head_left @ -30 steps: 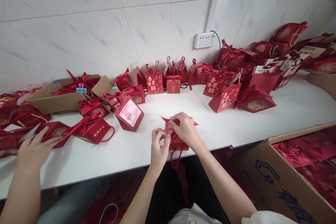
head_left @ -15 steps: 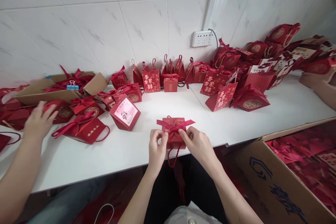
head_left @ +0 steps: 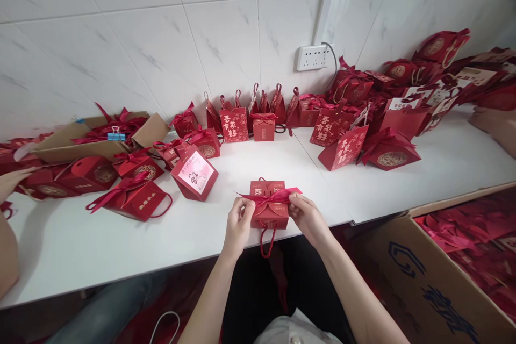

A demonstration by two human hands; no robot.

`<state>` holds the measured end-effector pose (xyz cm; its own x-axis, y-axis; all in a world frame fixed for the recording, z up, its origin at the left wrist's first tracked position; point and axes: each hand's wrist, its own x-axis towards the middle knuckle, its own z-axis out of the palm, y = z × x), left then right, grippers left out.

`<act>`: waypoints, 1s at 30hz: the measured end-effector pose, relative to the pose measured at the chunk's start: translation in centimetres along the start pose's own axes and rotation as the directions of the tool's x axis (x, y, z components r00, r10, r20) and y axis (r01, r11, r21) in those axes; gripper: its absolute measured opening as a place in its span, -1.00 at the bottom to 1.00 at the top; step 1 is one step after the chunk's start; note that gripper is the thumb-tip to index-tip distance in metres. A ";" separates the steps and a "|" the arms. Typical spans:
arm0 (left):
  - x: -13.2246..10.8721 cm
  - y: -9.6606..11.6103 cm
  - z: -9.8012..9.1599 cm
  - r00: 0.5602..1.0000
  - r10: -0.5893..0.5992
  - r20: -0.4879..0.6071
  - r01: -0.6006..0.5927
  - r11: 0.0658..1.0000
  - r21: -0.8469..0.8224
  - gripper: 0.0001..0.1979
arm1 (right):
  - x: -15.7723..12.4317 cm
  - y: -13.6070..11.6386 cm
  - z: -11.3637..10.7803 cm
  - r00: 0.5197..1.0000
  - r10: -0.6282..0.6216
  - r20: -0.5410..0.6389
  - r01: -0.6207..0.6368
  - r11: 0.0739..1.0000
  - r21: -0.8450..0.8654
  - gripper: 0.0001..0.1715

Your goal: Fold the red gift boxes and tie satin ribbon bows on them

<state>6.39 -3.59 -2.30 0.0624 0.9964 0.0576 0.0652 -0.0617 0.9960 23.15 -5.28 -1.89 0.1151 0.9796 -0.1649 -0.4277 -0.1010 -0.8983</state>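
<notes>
A small red gift box (head_left: pixel 269 220) with gold print sits at the table's front edge before me. Its twisted cord handle (head_left: pixel 266 247) hangs over that edge. Across its top lies a dark pink ribbon (head_left: pixel 271 198), knotted in the middle. My left hand (head_left: pixel 241 220) is closed, pinching the ribbon's left side between thumb and finger. On the other side my right hand (head_left: pixel 305 216) is closed on the ribbon's right side. The ribbon is stretched between both hands, low over the box lid.
Red gift boxes (head_left: pixel 139 199) stand left and along the wall. An open carton (head_left: pixel 60 145) holds ribbons; a larger carton (head_left: pixel 403 279) at right holds red pieces. A co-worker's arm (head_left: pixel 8 226) is at left, another person's hand (head_left: pixel 495 126) at right. A power strip (head_left: pixel 313 58) is on the wall.
My hands have moved apart from the knot, drawing the ribbon out to both sides. The co-worker's hand at left has pulled back toward the frame's edge.
</notes>
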 end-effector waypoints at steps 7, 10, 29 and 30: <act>-0.1 -0.3 0.1 1.000 0.018 -0.015 -0.018 0.999 0.026 -0.72 | 0.0 0.9 0.0 0.998 0.006 -0.061 0.001 0.993 0.115 -0.56; -0.2 0.1 0.2 0.998 0.050 -0.037 -0.048 0.997 0.067 -0.74 | -0.7 -0.1 -0.5 0.989 -0.119 -0.086 0.109 0.987 -0.114 -0.57; -0.2 1.3 0.0 0.885 0.448 0.125 -0.421 0.659 0.623 -0.77 | 4.3 -4.8 4.2 0.941 -0.065 0.333 0.307 0.580 -0.755 -0.85; -0.2 1.5 0.1 0.884 0.439 0.161 -0.433 0.638 0.637 -0.72 | 4.3 -4.9 4.2 0.952 -0.055 0.300 0.273 0.589 -0.761 -0.85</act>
<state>6.55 -3.85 -0.85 0.2440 0.8441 0.4775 0.6491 -0.5080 0.5662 21.95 0.15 3.51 -0.1354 0.9907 0.0144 0.4616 0.0759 -0.8838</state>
